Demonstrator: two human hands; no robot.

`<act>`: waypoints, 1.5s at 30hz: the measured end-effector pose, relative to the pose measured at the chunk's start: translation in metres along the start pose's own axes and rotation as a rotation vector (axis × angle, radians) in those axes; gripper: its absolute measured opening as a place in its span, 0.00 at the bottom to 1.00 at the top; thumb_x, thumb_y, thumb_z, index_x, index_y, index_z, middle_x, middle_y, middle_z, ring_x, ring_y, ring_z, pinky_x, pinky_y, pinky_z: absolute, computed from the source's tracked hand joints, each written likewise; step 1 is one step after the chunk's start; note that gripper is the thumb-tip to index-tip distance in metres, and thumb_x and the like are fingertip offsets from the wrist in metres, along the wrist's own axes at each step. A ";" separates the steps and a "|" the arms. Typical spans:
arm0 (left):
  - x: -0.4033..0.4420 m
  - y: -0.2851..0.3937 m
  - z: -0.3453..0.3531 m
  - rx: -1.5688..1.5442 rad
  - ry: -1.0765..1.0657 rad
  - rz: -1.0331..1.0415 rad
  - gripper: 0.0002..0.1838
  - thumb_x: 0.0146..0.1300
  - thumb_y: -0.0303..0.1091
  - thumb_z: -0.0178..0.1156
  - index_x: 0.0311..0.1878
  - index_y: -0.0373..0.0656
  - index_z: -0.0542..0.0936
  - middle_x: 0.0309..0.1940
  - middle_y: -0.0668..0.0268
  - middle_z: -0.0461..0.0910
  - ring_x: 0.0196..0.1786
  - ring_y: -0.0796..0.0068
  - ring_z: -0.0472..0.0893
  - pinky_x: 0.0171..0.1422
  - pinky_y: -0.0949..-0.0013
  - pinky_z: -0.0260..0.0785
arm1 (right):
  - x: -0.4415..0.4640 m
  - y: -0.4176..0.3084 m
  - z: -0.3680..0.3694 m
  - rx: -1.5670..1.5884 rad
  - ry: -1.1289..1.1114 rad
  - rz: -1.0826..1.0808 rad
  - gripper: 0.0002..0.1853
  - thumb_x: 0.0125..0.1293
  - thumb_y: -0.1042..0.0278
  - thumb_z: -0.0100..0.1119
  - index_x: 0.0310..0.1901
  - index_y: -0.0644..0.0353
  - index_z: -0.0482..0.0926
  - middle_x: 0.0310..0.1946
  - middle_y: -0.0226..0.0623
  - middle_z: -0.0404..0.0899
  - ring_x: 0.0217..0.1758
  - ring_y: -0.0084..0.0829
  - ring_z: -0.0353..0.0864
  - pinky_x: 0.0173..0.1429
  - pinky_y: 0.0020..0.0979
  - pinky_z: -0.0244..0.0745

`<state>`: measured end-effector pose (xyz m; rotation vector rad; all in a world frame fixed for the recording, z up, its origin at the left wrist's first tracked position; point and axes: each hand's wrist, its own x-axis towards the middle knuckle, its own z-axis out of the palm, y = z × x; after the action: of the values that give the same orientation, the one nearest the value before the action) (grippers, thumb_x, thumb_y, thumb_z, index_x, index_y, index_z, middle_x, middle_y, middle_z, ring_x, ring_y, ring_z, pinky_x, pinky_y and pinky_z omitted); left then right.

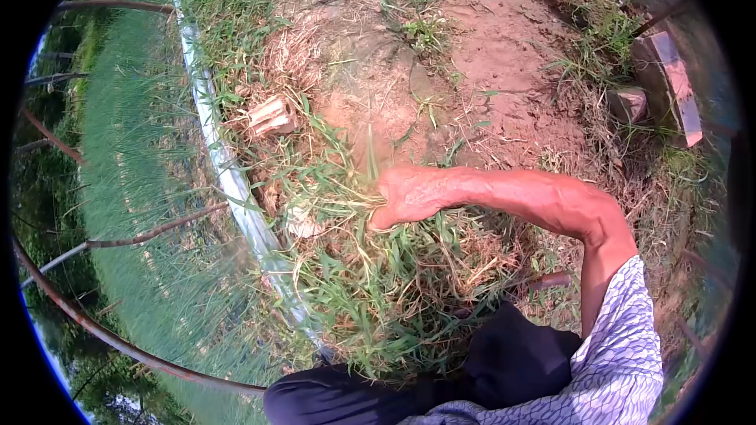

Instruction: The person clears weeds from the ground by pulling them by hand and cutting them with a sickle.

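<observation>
My right hand (400, 197) reaches across from the right, its fingers closed around a tuft of long-bladed grass (346, 198). The fingertips are partly hidden behind the hand and the blades. Below the hand lies a heap of pulled-looking green weeds (394, 283) mixed with dry stalks. A pale whitish lump (302, 222) shows among the grass just left of the hand. My left hand is out of sight.
A broken piece of wood (272, 116) lies up and left of the hand. Along the left runs a plastic-sheet strip (228, 169), with rusty poles (126, 354) and a dense green crop (134, 157) beyond. Bare soil (504, 55) stretches at the top; a wooden block (669, 86) stands upper right.
</observation>
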<state>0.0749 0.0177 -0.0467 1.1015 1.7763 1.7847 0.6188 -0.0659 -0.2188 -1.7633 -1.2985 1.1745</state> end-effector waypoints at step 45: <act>-0.014 0.042 -0.008 -0.058 0.166 0.031 0.23 0.65 0.37 0.58 0.18 0.50 0.57 0.15 0.75 0.48 0.18 0.78 0.54 0.28 0.70 0.53 | -0.145 0.126 0.077 -0.144 0.310 0.421 0.33 0.61 0.65 0.54 0.68 0.56 0.56 0.32 0.57 0.78 0.36 0.53 0.79 0.42 0.46 0.74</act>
<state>0.0880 -0.0035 -0.0088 0.9887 1.7959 1.9847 0.5790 -0.2426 -0.3182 -2.2959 -0.8711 0.9832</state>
